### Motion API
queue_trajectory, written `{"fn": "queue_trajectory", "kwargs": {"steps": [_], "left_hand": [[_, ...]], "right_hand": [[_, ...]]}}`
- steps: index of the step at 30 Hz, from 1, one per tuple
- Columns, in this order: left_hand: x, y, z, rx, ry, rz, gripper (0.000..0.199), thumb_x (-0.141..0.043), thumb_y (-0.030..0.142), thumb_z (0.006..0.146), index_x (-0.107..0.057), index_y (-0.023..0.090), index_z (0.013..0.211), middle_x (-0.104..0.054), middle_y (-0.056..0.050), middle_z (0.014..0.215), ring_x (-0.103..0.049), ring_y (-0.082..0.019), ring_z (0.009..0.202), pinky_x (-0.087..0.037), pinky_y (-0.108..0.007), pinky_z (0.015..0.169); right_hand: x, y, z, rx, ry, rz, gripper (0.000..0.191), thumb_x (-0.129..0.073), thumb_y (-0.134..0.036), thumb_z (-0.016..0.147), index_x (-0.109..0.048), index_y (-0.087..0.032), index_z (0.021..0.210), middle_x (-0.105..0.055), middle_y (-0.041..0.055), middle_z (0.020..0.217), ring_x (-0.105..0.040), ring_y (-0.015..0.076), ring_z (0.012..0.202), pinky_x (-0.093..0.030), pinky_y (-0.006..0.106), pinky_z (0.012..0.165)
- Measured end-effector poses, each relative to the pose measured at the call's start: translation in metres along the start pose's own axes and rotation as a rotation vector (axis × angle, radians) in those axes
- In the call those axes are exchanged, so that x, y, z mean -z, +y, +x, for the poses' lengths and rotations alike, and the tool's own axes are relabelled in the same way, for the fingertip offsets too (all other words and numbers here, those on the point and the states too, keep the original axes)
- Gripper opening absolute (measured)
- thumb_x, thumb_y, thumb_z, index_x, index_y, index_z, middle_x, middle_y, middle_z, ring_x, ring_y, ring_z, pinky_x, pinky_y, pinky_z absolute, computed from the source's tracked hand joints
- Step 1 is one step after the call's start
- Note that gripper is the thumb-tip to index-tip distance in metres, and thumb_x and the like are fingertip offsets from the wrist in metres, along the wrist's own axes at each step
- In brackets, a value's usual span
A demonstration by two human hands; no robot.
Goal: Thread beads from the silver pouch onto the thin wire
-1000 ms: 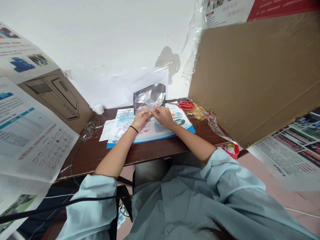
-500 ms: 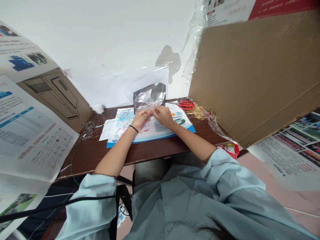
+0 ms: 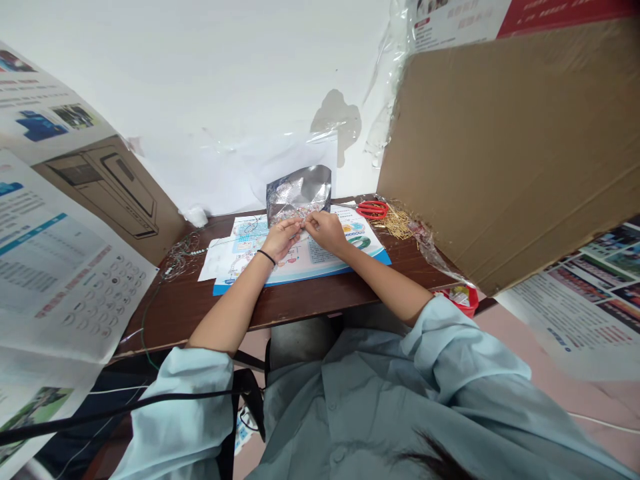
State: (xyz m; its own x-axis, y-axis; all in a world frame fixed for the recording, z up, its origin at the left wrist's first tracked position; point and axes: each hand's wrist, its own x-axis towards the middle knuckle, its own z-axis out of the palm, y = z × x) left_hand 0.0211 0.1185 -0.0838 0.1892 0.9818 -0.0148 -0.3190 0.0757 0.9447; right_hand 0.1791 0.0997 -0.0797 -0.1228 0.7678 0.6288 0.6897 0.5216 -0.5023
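Note:
My left hand and my right hand meet above a printed leaflet, fingertips close together in front of a crumpled silver foil bag. Between them they pinch something fine, apparently a thin wire strung with small pale beads, which runs left to a loose wire tangle. The pinched point is tiny and partly hidden by my fingers. Pale beads show at the bag's mouth. A black band circles my left wrist.
The dark wooden desk holds red-handled scissors and a heap of gold pins to the right. A cardboard sheet leans in at right, and a large printed sheet hangs at left. A red basket sits below the desk's right edge.
My hands stay together at the bag's mouth with only slight finger movement. The whole view has shifted very slightly.

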Motion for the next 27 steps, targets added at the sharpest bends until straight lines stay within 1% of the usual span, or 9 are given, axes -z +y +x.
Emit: {"fn": "queue_trajectory", "kwargs": {"steps": [3, 14, 17, 23, 27], "left_hand": [[-0.0005, -0.0002, 0.0001, 0.000, 0.001, 0.004, 0.024, -0.087, 0.018, 0.063, -0.072, 0.015, 0.081, -0.070, -0.001, 0.076, -0.061, -0.008, 0.071, -0.046, -0.019, 0.064], [-0.0032, 0.0033, -0.0035, -0.002, -0.005, 0.025, 0.034, -0.093, 0.028, 0.057, -0.068, 0.015, 0.078, -0.068, -0.001, 0.074, -0.060, -0.008, 0.071, -0.044, -0.018, 0.061], [-0.0042, 0.0037, -0.0042, 0.000, -0.001, 0.026, 0.036, -0.093, 0.028, 0.056, -0.068, 0.015, 0.078, -0.067, 0.000, 0.073, -0.059, -0.007, 0.070, -0.044, -0.018, 0.062], [-0.0054, 0.0034, -0.0042, 0.007, 0.014, 0.050, 0.031, -0.090, 0.025, 0.060, -0.068, 0.015, 0.080, -0.067, 0.000, 0.073, -0.060, -0.009, 0.073, -0.043, -0.020, 0.063], [-0.0053, 0.0028, -0.0034, 0.003, 0.014, 0.064, 0.032, -0.091, 0.026, 0.059, -0.068, 0.016, 0.080, -0.067, 0.000, 0.074, -0.060, -0.009, 0.073, -0.043, -0.020, 0.064]], "right_hand": [[-0.0006, 0.0004, 0.0000, 0.004, 0.010, 0.005, 0.013, -0.060, -0.021, 0.091, -0.066, -0.018, 0.080, -0.071, 0.0033, 0.079, -0.061, 0.0194, 0.081, -0.040, 0.031, 0.078], [-0.0025, 0.0027, 0.0009, 0.041, 0.046, 0.028, 0.014, -0.057, -0.017, 0.090, -0.064, -0.019, 0.078, -0.070, 0.0028, 0.078, -0.060, 0.0188, 0.078, -0.042, 0.031, 0.079], [-0.0025, 0.0026, 0.0007, 0.042, 0.048, 0.036, 0.014, -0.058, -0.018, 0.090, -0.063, -0.020, 0.077, -0.070, 0.0025, 0.077, -0.061, 0.0187, 0.078, -0.041, 0.031, 0.079], [-0.0028, 0.0020, 0.0001, 0.042, 0.052, 0.045, 0.014, -0.060, -0.019, 0.090, -0.062, -0.019, 0.075, -0.069, 0.0023, 0.075, -0.061, 0.0187, 0.078, -0.040, 0.031, 0.077], [-0.0026, 0.0025, 0.0002, 0.051, 0.056, 0.047, 0.015, -0.059, -0.020, 0.090, -0.062, -0.019, 0.076, -0.069, 0.0022, 0.074, -0.060, 0.0184, 0.077, -0.040, 0.031, 0.076]]}}
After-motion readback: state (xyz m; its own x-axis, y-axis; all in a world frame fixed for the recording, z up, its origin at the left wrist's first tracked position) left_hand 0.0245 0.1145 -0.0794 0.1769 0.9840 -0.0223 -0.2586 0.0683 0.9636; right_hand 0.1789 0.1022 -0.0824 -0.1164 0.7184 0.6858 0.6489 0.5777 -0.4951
